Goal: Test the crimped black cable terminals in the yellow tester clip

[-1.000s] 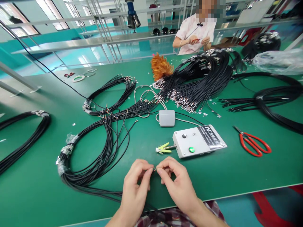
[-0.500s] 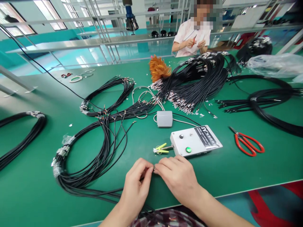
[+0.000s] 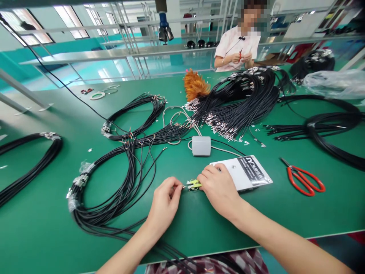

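My left hand [image 3: 165, 199] pinches the end of a thin black cable, its tip pointing right toward the jaws of a yellow-green spring clip [image 3: 195, 184]. Squeezing the clip's handles from the right is my right hand [image 3: 218, 188]. The clip is attached to a white control box [image 3: 242, 175] with a dark printed label; my right hand hides the box's green button and knob. Beside my left hand lies a large coil of black cables [image 3: 95, 213], taped at its left side, with strands running under my left forearm.
Red-handled scissors [image 3: 305, 179] lie at the right. A small grey box [image 3: 201, 146] with cords sits behind the control box. Further black cable coils [image 3: 137, 110] and a big cable pile [image 3: 242, 101] fill the back. A co-worker [image 3: 236, 49] holds red-handled cutters across the table.
My right hand has left the cable tip and moved right and up onto the clip. My left hand has raised the cable end toward the clip. The view has shifted slightly.
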A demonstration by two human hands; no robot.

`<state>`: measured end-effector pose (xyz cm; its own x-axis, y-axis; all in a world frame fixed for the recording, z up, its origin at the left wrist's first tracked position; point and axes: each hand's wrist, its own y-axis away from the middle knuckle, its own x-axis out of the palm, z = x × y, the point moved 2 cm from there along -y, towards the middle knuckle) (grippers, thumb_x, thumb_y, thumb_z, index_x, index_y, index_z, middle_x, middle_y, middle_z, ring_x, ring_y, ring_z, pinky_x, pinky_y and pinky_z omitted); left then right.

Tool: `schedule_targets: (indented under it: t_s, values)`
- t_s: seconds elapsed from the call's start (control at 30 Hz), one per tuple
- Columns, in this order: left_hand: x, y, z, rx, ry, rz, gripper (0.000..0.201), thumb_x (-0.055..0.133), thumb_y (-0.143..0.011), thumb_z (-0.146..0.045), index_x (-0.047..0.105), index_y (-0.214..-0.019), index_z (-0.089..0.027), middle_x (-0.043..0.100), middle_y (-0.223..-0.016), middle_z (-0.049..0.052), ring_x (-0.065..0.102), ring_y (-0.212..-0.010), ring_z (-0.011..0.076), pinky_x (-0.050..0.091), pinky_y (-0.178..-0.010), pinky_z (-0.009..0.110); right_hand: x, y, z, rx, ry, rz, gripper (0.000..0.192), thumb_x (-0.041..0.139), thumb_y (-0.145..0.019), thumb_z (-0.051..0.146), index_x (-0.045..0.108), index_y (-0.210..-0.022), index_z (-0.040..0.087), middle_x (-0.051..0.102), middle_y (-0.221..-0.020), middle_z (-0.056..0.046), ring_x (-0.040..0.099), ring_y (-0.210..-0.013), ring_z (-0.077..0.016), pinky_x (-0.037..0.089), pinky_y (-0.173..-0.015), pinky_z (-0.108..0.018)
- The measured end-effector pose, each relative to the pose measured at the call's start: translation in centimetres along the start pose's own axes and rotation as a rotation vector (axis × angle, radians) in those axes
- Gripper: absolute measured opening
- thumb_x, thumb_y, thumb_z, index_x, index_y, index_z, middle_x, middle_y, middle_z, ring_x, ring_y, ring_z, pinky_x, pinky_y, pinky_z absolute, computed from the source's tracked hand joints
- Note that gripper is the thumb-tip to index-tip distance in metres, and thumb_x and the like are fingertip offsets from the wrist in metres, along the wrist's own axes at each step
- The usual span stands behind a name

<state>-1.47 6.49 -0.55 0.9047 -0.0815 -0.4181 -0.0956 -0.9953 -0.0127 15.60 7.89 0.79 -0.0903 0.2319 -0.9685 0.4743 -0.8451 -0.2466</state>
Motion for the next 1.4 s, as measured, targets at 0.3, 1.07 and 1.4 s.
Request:
schedule_targets:
  t_s: [0.3,1.07,1.4]
  values:
    - [1.3,-0.7,0.6,-0.011,-0.022,0.019,0.018,0.053,-0.087,-0.025,0.059,-0.071,-0.020,0.054,-0.067,-0.001,0.048,-0.057,0.0141,0.035,-0.053,0.023,-0.4,0.0,-0.2,0.013,-0.021,0.035,0.013,0.070,-0.081,0.013,0.063,-0.072,0.020,0.068,-0.073,0.000,0.057,-0.083,-0.0189,0.028,-0.080,-0.038]
    - [0.1,-0.3,1.5,-0.002,-0.069,0.037,0.018,0.050,-0.088,-0.027,0.057,-0.073,-0.020,0.053,-0.070,0.000,0.048,-0.061,0.0157,0.035,-0.056,0.025,-0.2,10.3,-2.3,0.150,-0.125,-0.551,0.010,0.065,-0.086,0.014,0.063,-0.088,0.024,0.078,-0.106,-0.001,0.063,-0.106,-0.0260,0.031,-0.103,-0.048]
    - [-3.1,1.3,0.4,-0.205,0.227,0.086,0.028,0.066,-0.074,-0.031,0.057,-0.095,-0.015,0.054,-0.079,-0.001,0.051,-0.064,0.0114,0.044,-0.061,0.023,0.1,11.5,0.3,0.066,-0.305,-0.531,0.019,0.060,-0.085,0.005,0.064,-0.096,0.020,0.075,-0.109,-0.011,0.058,-0.113,-0.0247,0.032,-0.104,-0.048]
